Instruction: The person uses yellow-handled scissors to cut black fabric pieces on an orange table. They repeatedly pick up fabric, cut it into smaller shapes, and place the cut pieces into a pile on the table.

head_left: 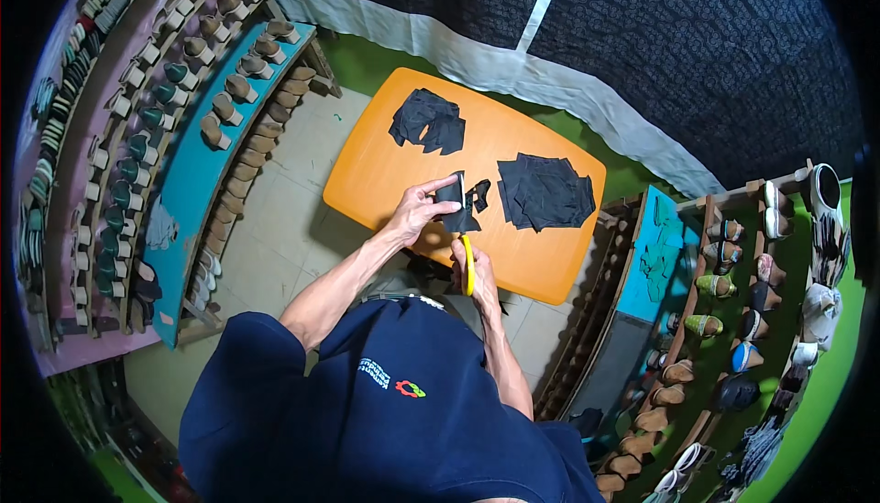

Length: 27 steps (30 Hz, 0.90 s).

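Over the near edge of an orange table, my left hand pinches a small black piece of fabric between thumb and fingers. My right hand is wrapped round scissors with yellow handles, just below that piece. The scissor blades are hard to make out against the dark cloth. Beside the held piece lie small black scraps. A loose pile of black fabric pieces lies at the table's far left, and a larger stack of black fabric pieces lies on the right.
Shelves with rows of shoes and shoe lasts line the left side. On the right, a rack of shoes stands by a blue surface with green scraps. A dark patterned curtain hangs behind the table, above tiled floor.
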Motion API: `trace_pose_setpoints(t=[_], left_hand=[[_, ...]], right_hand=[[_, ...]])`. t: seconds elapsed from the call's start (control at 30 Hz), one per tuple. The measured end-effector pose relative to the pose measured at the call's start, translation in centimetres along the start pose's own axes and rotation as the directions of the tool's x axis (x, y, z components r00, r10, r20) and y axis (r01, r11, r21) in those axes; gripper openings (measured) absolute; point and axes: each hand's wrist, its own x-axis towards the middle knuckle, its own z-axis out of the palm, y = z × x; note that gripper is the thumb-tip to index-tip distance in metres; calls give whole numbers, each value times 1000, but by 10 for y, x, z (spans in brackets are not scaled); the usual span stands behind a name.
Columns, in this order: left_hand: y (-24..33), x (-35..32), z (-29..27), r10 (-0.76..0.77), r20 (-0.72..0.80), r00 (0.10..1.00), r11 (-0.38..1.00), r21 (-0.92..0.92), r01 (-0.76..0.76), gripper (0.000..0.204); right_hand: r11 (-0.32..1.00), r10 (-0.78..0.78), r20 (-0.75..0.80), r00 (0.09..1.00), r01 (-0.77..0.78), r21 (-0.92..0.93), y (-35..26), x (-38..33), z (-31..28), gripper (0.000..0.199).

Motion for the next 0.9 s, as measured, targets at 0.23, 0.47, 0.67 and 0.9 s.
trace_pose_setpoints(t=[0.23,0.47,0.67,0.9], left_hand=[[-4,3,0,0,2,1000,1000,-7,0,63],[1,-2,6,-27,-3,1000,999,42,27,65],[-4,-1,4,-46,23,999,998,37,45,68],[-17,-1,-6,-75,1,997,994,76,75,71]], right_hand=[[1000,-16,-46,999,16,-7,9,3,-2,52],[999,24,-35,999,-25,-44,-3,1,-1,49],[998,30,-54,998,-33,-62,15,11,-4,58],[984,-4,-104,995,-14,-178,4,4,-3,54]])
